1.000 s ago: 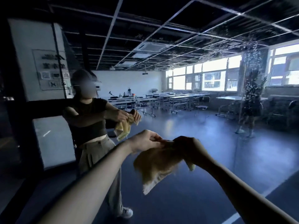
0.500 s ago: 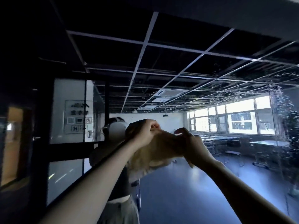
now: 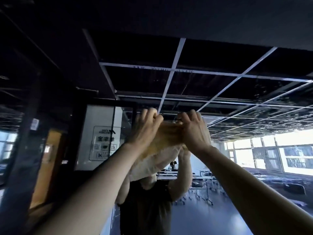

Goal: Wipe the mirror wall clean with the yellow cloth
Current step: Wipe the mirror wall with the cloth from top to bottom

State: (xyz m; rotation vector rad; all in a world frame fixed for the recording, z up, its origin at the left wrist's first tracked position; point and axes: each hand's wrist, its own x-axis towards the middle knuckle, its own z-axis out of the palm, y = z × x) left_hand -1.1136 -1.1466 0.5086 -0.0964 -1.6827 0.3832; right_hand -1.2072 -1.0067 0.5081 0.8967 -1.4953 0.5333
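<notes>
Overhead, I see left hand (image 3: 145,128) and right hand (image 3: 194,131) each clenched on the yellow cloth (image 3: 162,145) (stretched taut between them) — likely readying it for the mirror wall (image 3: 237,102).

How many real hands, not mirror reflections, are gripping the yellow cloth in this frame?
2. The left hand grips the yellow cloth at its upper left; the right hand grips its upper right. Both are raised overhead; the fingertips are partly hidden by cloth.

both arms raised, left hand (image 3: 146,128) and right hand (image 3: 194,131) clenched close together overhead.
</notes>
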